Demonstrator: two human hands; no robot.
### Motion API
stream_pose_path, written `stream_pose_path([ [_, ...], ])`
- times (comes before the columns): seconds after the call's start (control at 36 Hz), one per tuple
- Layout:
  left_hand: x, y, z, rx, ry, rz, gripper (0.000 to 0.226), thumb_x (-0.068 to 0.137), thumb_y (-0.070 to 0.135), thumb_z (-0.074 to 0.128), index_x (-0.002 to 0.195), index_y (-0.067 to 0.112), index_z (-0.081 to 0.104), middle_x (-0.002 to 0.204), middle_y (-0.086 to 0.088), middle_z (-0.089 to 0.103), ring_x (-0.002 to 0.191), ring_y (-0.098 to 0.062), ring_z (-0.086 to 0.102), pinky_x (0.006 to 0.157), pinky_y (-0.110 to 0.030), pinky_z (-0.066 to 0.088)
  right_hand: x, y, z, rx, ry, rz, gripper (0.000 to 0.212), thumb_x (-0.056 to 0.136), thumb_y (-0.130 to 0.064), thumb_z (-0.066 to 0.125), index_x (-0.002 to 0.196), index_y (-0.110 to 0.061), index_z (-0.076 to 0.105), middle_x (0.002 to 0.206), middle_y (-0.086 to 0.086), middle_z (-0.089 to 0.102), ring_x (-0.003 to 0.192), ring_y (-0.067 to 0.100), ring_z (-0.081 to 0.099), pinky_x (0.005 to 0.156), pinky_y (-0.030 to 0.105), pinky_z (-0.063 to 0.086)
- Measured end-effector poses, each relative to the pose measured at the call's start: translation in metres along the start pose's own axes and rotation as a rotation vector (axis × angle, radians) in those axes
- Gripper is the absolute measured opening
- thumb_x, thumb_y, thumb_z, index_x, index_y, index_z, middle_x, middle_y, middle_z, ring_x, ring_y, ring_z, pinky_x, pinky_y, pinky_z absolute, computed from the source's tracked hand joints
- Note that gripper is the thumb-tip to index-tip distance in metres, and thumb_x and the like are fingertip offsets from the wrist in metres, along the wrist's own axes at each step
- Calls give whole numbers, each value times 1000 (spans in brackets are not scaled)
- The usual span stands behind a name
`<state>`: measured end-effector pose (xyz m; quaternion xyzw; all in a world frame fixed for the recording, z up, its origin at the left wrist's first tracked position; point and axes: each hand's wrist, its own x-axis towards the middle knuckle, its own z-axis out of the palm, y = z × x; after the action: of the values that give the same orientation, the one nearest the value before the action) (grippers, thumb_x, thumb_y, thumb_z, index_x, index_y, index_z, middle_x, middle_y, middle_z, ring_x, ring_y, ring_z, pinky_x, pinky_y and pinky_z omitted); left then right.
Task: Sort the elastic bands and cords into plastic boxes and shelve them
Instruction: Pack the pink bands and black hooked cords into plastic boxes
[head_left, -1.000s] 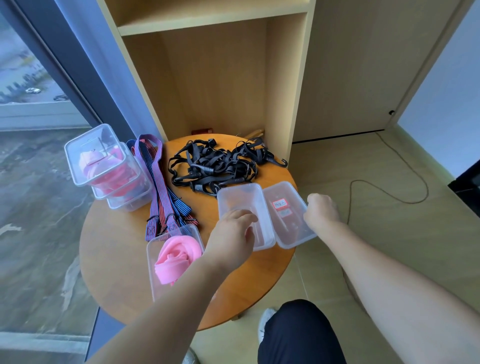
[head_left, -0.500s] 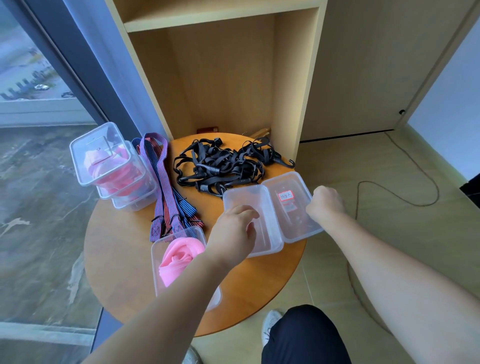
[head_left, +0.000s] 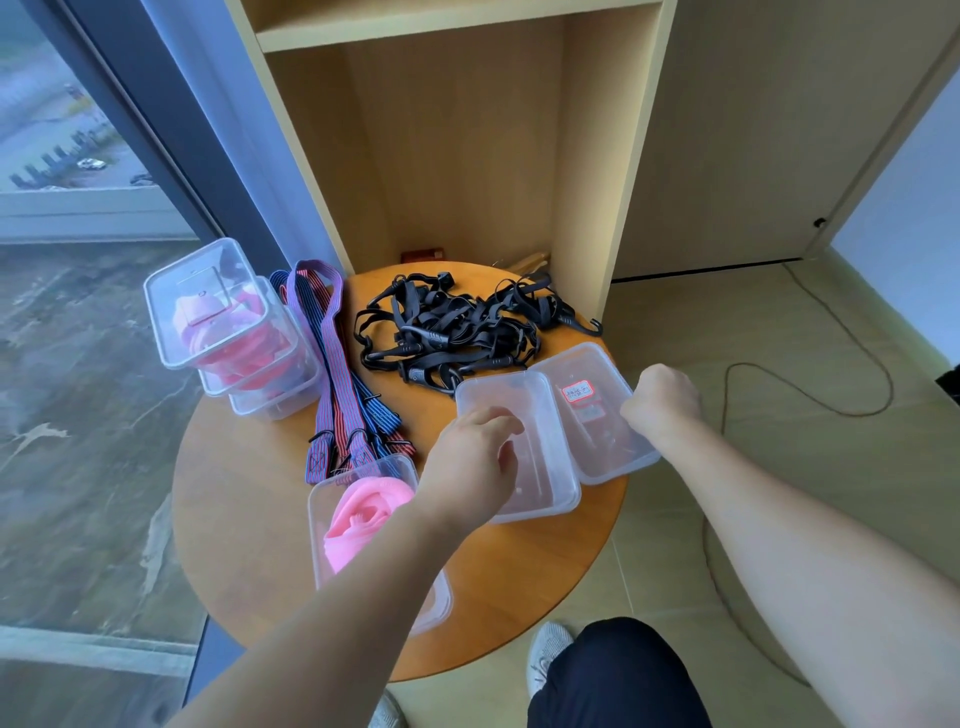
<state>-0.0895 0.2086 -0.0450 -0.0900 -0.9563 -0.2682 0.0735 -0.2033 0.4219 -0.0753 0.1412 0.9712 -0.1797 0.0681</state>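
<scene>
Closest to us, by the table's near rim, sits a see-through plastic box (head_left: 318, 525) with a soft pink rubbery band (head_left: 363, 519) folded up inside it, partly hidden under our left forearm. Our left hand (head_left: 470, 462) has its fingers curled down over the left rim of the empty middle box (head_left: 545, 467), holding it there. Our right hand (head_left: 662, 397) is balled up tight on the right edge of the labelled box (head_left: 605, 441), which has a little red-framed sticker (head_left: 577, 391) on its bottom, overlaps the middle box's right rim and pokes out past the edge of the round, smooth wooden table (head_left: 249, 519). Further back, flat woven striped straps (head_left: 337, 374) with hooks on their near ends lie in a long strip, and beside them there's a tangled heap of black cords (head_left: 452, 332) with hooks. Far left is a wonky stack of clear boxes (head_left: 223, 322) with more pink bands in them. Behind it all stands a pale wood shelf unit (head_left: 597, 156), the table tucked right up into its lower opening.
</scene>
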Motion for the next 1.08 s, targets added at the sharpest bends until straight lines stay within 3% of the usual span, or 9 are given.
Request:
stream_pose_path([
  [0.33, 0, -1, -2, 5, 2, 5, 29, 87, -1, 54, 110, 6, 71, 119, -4, 67, 108, -23, 61, 90, -30, 46, 2, 1, -9, 47, -9, -2, 13, 78, -11, 60, 68, -11, 53, 75, 8, 58, 66, 26, 53, 46, 22, 30],
  [0.42, -1, 2, -5, 3, 6, 0, 30, 88, 0, 53, 112, 7, 70, 120, -4, 66, 108, -23, 61, 89, -29, 46, -1, 4, -13, 156, -22, 10, 12, 78, -10, 58, 66, -11, 54, 69, 5, 55, 58, 23, 50, 46, 22, 30],
  [0.5, -3, 5, -8, -12, 8, -8, 30, 89, 1, 53, 113, 7, 70, 122, -3, 65, 108, -23, 61, 89, -29, 46, -5, 8, -18, 338, -5, 24, 11, 75, -6, 54, 69, -11, 62, 70, 4, 60, 67, 28, 55, 52, 24, 39],
  [0.72, -16, 15, -24, -45, 31, -7, 32, 91, 4, 52, 119, 10, 66, 124, -2, 63, 110, -22, 60, 89, -29, 48, -30, 19, -46, 554, 201, -23, 21, 78, -3, 46, 87, -3, 66, 77, 16, 65, 65, 27, 51, 59, 29, 40],
  [0.86, -30, 14, -36, -134, 56, -77, 36, 94, 6, 49, 128, 11, 59, 125, -5, 62, 108, -22, 61, 90, -30, 47, -68, -5, -65, 708, 198, -93, 27, 81, -3, 47, 89, -20, 67, 67, -6, 62, 60, 13, 56, 52, 22, 40],
  [0.92, -37, 11, -42, -174, 92, -123, 35, 95, 8, 48, 129, 12, 57, 121, -3, 64, 103, -18, 61, 85, -26, 45, -91, -23, -61, 763, 169, -157, 28, 82, -1, 48, 90, -21, 66, 69, -3, 63, 58, 10, 60, 49, 21, 43],
  [1.0, -52, 3, -51, -285, 170, -193, 24, 98, 17, 45, 120, 23, 54, 97, 18, 65, 79, 3, 58, 68, -23, 40, -123, -49, -41, 767, 112, -236, 29, 84, -1, 48, 97, -18, 67, 75, -2, 64, 67, 10, 61, 57, 16, 45],
  [1.03, -58, -1, -55, -306, 196, -213, 19, 99, 20, 44, 115, 25, 53, 90, 19, 63, 74, 5, 56, 62, -20, 39, -132, -56, -34, 750, 95, -241, 29, 86, -2, 49, 103, -17, 68, 76, -6, 62, 68, 7, 57, 57, 10, 41],
  [1.08, -70, -11, -62, -307, 248, -255, 15, 99, 21, 45, 113, 25, 51, 84, 15, 63, 72, 5, 55, 60, -12, 37, -150, -70, -19, 741, 41, -241, 33, 88, -5, 49, 116, -13, 65, 81, -5, 59, 72, 10, 54, 62, 15, 41],
])
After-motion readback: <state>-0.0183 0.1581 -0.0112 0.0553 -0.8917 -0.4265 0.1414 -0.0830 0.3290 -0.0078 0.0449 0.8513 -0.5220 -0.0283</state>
